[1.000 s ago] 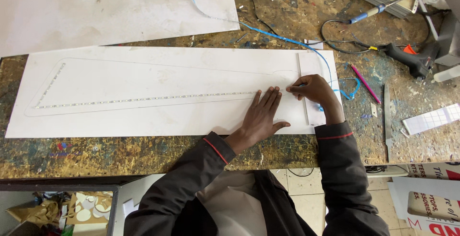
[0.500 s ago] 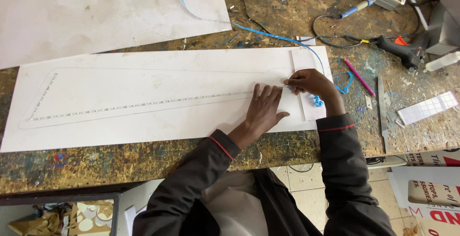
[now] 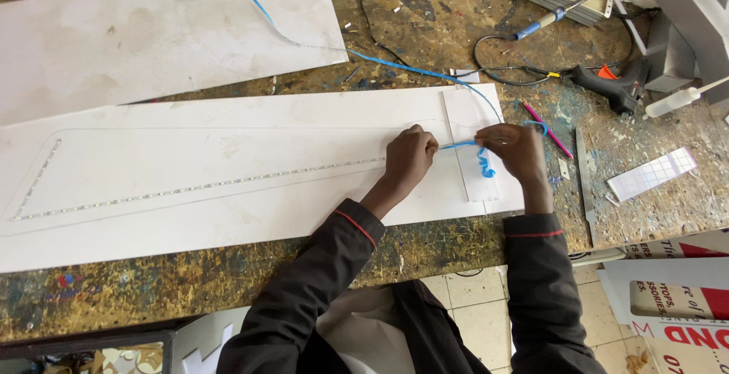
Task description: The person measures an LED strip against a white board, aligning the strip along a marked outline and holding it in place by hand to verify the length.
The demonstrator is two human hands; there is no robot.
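The left hand [image 3: 408, 157] presses fingertips together on the end of the LED strip [image 3: 197, 188] lying along the white panel [image 3: 228, 214] on the tabletop [image 3: 425, 47]. The right hand [image 3: 518, 150] pinches the blue backing tape [image 3: 482, 163], seemingly peeled loose and curling. A sideways tug could lift the strip or stick it down crooked, since its end is only held by fingertips

1. The left hand [image 3: 408, 157] is curled, knuckles up, fingertips pinched together.
2. The right hand [image 3: 518, 151] is curled too, close beside it, pinching.
3. Both arms reach forward in dark sleeves, elbows bent.
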